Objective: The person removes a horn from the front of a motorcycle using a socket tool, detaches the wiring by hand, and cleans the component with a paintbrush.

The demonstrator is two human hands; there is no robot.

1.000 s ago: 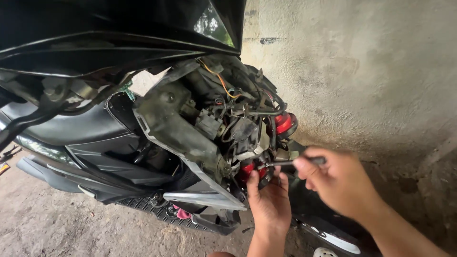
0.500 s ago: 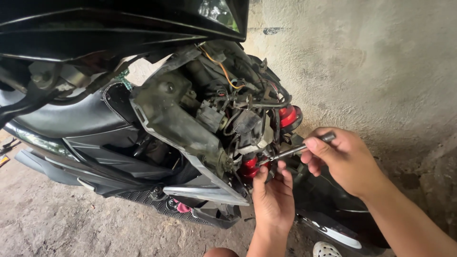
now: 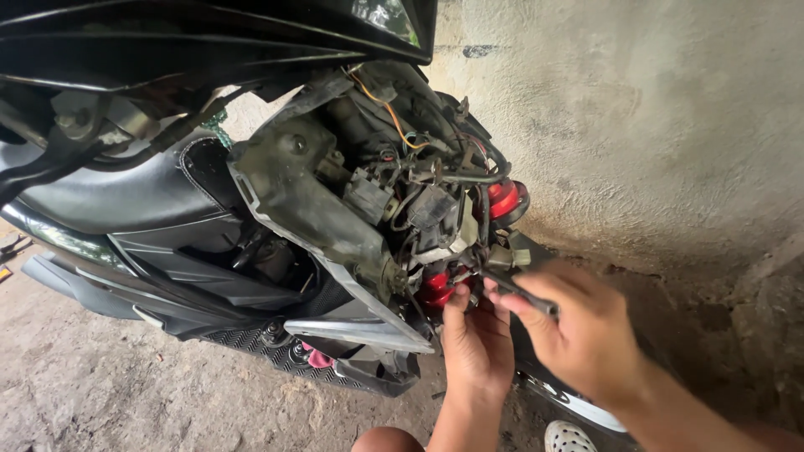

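screwdriver (image 3: 517,293) gripped in right hand (image 3: 578,335), left hand (image 3: 476,343) pinching red horn (image 3: 437,289) on stripped scooter (image 3: 251,192)

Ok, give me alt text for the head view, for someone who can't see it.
Right hand holds a slim metal tool against a scooter's exposed front wiring, while the left hand touches a red horn beneath. Concrete wall behind.

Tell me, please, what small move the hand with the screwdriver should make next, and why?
Probably seat the tip squarely before turning: the right hand holds the screwdriver slanted toward the lower red horn, while the left hand steadies there. The fastener itself is hidden.
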